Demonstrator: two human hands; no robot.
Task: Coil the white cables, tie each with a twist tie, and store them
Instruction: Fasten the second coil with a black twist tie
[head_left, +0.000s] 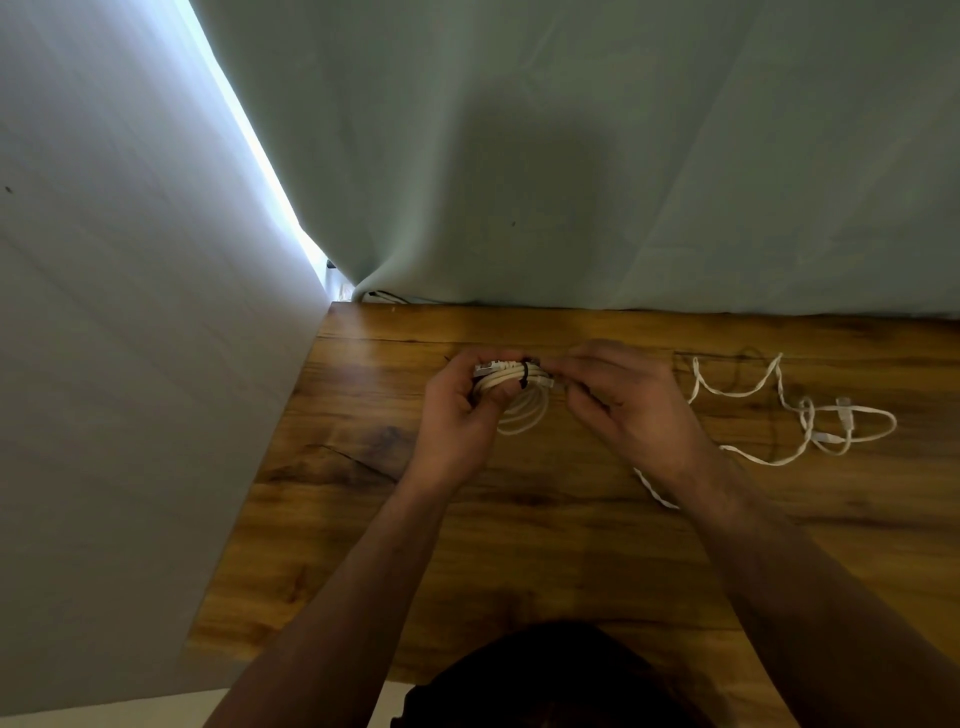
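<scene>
From the head view, the only one given, both hands are raised just above the wooden table (519, 545) and meet around one coiled white cable (522, 410). The left hand (457, 415) is curled shut on the upper arc of the coil, thumb in front and fingers behind, so the loops stay stacked and cannot spring apart; the lower loops hang free below its fingertips. A dark twist tie (525, 375) wraps the bundle just to the right of those fingertips, at the spot where the strands are squeezed tightest, which is probably why it sits there. The right hand (618, 405) has its thumb and forefinger pinched together immediately beside the tie, at the coil's upper right; it appears to be gripping the tie's ends to twist them, though the ends themselves are too small to make out. A plug end shows pale at the top of the coil, tucked against the left fingers. Well off to the right of the right hand, a second white cable (795, 415) lies loose and uncoiled on the table, one strand running back under the right wrist; it seems parked there within reach for its turn. I judge the first tie nearly finished, with storing not yet begun and no container visible.
</scene>
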